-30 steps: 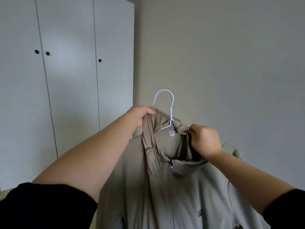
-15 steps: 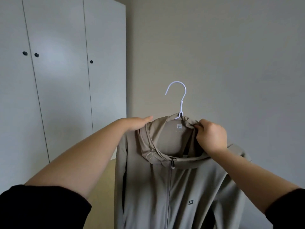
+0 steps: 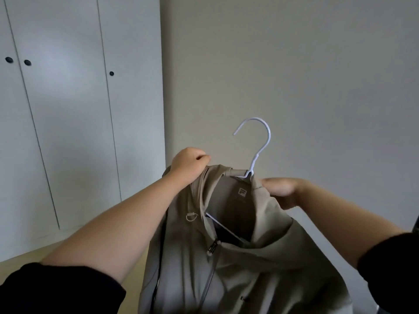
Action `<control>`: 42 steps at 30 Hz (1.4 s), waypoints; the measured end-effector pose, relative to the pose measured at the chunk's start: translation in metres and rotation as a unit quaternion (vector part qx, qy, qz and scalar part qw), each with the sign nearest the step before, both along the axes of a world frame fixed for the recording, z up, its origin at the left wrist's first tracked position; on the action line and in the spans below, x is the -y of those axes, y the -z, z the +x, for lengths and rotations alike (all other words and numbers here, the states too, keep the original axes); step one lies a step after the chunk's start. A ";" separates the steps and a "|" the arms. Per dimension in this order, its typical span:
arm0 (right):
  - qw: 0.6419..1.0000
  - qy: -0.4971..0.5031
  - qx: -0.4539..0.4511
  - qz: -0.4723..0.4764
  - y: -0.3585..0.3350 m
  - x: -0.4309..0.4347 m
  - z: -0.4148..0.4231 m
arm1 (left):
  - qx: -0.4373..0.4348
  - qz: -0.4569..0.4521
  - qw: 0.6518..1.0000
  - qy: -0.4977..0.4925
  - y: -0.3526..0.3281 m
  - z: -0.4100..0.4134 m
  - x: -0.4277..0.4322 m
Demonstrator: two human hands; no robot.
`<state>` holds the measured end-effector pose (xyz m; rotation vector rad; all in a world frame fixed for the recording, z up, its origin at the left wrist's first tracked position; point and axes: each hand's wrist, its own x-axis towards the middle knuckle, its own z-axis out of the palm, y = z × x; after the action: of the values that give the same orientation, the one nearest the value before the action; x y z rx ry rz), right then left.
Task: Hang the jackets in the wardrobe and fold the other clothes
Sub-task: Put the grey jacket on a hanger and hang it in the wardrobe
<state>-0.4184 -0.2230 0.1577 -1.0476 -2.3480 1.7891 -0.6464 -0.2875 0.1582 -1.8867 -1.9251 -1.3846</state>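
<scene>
The beige zip-up jacket (image 3: 238, 264) hangs in mid-air in front of the person, already on a white wire hanger (image 3: 254, 165) whose hook rises free above the collar; one arm of the hanger shows as a pale line inside the open neck, which suggests the shoulders are not yet squarely seated. The left hand (image 3: 189, 165) has its fingers curled over the jacket's left shoulder seam, gripping the cloth, probably to pull it across the hanger's end; the right hand (image 3: 283, 189) pinches the collar fabric just beside the hanger's neck, thumb on top (its other fingers are tucked under the cloth, so how firmly they grip I cannot tell). Holding both sides of the neck this way keeps the garment from sliding off while it is straightened; the zip is closed to just below the collar and the body drapes loosely downward. The wardrobe (image 3: 68, 132) stands well apart to the left, its doors closed, dark knobs (image 3: 27, 62) showing; a plain wall (image 3: 317, 75) lies behind.
</scene>
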 end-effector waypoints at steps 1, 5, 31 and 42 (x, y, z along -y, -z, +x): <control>0.999 -0.030 0.027 -0.004 0.003 0.004 -0.004 | -0.003 0.004 1.000 0.002 0.001 0.002 -0.001; 0.994 -0.084 0.058 -0.037 0.009 0.014 -0.010 | 0.014 0.014 1.000 0.001 0.006 0.002 -0.001; 0.865 0.262 -0.074 0.422 -0.030 -0.017 -0.020 | 0.010 -0.085 0.996 0.037 0.042 0.006 -0.003; 0.921 0.128 0.050 0.364 0.010 -0.015 -0.014 | 0.082 -0.075 0.977 -0.180 0.050 -0.030 -0.012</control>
<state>-0.4322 -0.2081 0.1481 -1.2310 -2.4434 0.6740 -0.6761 -0.2754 0.1080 -1.4109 -2.3658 -1.3466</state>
